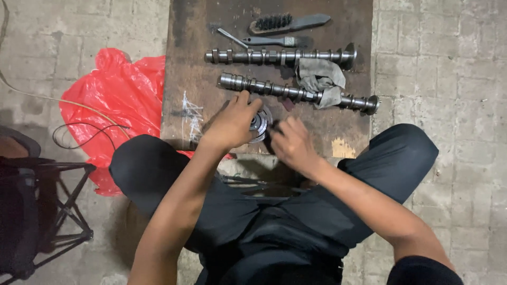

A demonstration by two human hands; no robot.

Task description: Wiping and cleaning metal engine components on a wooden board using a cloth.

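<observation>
Presently we clasp a round metal sprocket in our left hand; our right hand, fingers curled, works its right edge, grip unclear. Just beyond lies the nearer camshaft, long axis crosswise.

The left hand covers most of the round metal part; the right hand's fingers beside it are blurred.

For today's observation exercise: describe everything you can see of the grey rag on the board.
The grey rag is a crumpled, dull cloth, creased and folded. It lies draped between the two metal camshafts, its upper edge against the far camshaft and its lower part over the near camshaft, on the dark wooden board. Neither hand touches it.
</observation>
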